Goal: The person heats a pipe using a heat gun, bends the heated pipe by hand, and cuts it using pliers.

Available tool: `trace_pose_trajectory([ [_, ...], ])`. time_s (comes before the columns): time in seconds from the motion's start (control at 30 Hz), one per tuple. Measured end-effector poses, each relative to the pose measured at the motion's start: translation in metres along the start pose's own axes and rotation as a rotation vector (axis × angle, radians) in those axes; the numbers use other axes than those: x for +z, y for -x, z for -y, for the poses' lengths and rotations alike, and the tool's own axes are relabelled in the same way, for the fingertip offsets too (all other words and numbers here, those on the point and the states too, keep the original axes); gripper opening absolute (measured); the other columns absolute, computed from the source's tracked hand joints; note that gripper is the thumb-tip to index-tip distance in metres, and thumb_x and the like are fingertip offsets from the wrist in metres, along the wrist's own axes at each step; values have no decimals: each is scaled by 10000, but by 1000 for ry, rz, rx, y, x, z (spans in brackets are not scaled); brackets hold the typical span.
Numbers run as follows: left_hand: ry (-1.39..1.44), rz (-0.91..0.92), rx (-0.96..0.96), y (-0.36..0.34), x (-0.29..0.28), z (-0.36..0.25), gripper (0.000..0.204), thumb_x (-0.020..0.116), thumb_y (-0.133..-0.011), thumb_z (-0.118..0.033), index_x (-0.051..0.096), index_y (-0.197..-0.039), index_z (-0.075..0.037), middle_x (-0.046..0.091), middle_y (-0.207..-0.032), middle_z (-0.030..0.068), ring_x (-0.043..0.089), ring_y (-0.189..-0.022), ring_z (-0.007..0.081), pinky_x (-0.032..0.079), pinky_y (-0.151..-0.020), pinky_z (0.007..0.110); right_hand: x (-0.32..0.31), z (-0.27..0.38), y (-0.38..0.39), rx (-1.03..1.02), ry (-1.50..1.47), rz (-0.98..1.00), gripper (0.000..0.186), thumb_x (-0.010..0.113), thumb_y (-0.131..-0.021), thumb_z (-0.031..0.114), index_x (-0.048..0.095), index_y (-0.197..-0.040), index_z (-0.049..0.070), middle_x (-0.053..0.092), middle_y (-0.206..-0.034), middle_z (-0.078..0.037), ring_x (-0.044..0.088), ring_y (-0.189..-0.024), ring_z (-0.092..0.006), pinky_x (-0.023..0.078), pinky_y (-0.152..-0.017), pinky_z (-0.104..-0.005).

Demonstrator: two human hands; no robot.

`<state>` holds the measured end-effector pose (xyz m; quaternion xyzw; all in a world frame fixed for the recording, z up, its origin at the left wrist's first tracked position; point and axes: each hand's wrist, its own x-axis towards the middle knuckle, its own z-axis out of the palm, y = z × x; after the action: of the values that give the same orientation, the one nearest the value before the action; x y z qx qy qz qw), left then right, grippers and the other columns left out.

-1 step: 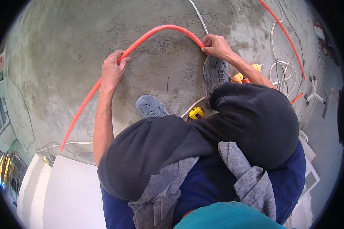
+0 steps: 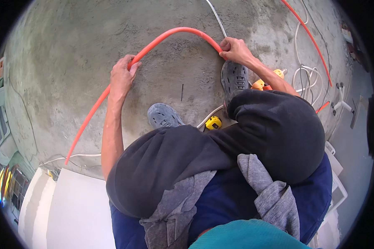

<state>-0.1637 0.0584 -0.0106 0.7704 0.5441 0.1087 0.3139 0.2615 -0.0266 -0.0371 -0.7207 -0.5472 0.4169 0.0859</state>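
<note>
An orange flexible tube (image 2: 174, 34) lies bent in an arc on the grey concrete floor (image 2: 70, 62). My left hand (image 2: 122, 76) is closed around the tube on the arc's left side. My right hand (image 2: 234, 50) grips it at the arc's right end, just above my right shoe (image 2: 234, 79). From my left hand the tube runs down and left toward the wall. My left shoe (image 2: 164, 115) rests on the floor inside the arc. I am crouched, and my dark-trousered knees fill the lower middle of the view.
A yellow tape measure (image 2: 214, 123) lies between my shoes on a white cable. A yellow tool (image 2: 259, 84) sits behind my right forearm. White cable coils (image 2: 303, 79) and a second orange tube (image 2: 307, 37) lie at the right. A white board (image 2: 83, 207) is at the lower left.
</note>
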Motion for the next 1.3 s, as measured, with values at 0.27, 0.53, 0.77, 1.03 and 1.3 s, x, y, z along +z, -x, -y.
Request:
trace_pose_trajectory([
  [0.27, 4, -17, 16, 0, 1, 1, 269, 761, -917, -278, 700, -1085, -76, 698, -927, 181, 679, -871, 378, 526, -778, 462, 3, -3, -1, 15, 28, -11, 385, 825, -776, 174, 706, -1096, -3, 776, -994, -159, 761, -916, -267, 605, -819, -375],
  [0.53, 4, -8, 23, 1, -1, 3, 261, 757, -919, -261, 706, -1086, -68, 706, -949, 178, 679, -871, 377, 523, -778, 458, 9, -8, 4, 15, 28, -20, 409, 823, -798, 216, 694, -1119, -2, 770, -999, -159, 754, -919, -286, 596, -822, -403],
  [0.77, 40, 72, -49, -7, 6, 2, 281, 744, -945, -240, 711, -1151, -51, 725, -944, 162, 677, -813, 264, 528, -776, 378, -34, -30, 51, -132, 79, -228, 437, 784, -908, 330, 679, -1196, 18, 738, -1079, -133, 711, -981, -233, 566, -846, -375],
  [1.03, -67, 125, -35, -6, -4, 8, 306, 737, -968, -255, 703, -1173, -32, 720, -908, 102, 641, -791, 202, 517, -748, 344, -90, -40, 345, 478, -495, 387, 714, 395, -1051, 653, 506, -1526, 132, 541, -1513, -87, 511, -1356, -213, 387, -1166, -392],
  [1.3, -11, 87, 19, -15, 13, -6, 332, 736, -942, -294, 705, -1174, -57, 726, -1016, 196, 702, -896, 363, 540, -800, 424, -102, 44, 412, 623, -564, -67, 713, 608, -1006, 403, 359, -1606, 109, 459, -1581, -153, 403, -1469, -272, 301, -1215, -402],
])
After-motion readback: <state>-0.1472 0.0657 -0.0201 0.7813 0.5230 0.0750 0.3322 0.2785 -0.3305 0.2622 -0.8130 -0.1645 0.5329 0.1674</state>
